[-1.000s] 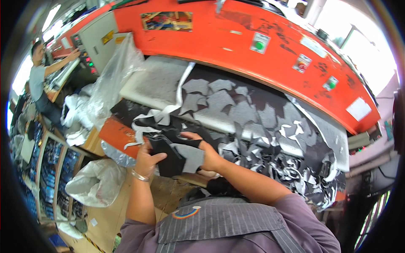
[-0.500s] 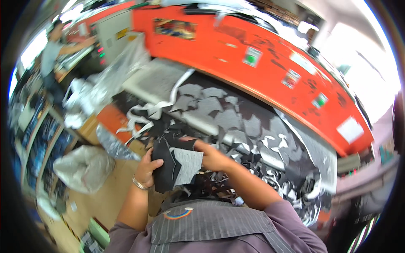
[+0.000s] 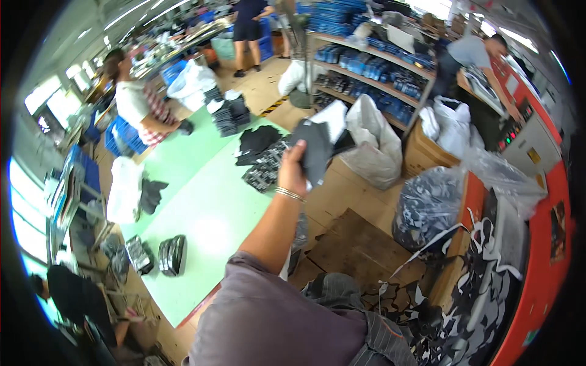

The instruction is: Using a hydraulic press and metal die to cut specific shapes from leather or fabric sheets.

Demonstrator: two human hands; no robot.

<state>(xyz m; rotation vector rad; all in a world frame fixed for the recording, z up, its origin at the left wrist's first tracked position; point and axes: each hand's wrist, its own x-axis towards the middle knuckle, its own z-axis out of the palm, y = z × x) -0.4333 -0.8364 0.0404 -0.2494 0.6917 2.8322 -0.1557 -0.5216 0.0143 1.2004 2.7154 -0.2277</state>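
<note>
At the right edge of the green tabletop [image 3: 210,210], the left hand [image 3: 292,171] grips dark cut pieces [image 3: 315,149]. The right hand is out of view; its state cannot be told. Left of the grip, a dark patterned pile [image 3: 265,171] occupies the tabletop; two dark bundles [image 3: 172,255] sit nearer the body. A white sack [image 3: 373,146] on the floor [image 3: 332,198] partly blocks the shelf rack [image 3: 378,87].

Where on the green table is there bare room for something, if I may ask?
The widest free patch of the green table lies between the two dark bundles and the patterned pile. Another lies between the grey pieces and the dark stacks. It is crowded where the stacks, black pieces and patterned pile sit close together.
</note>
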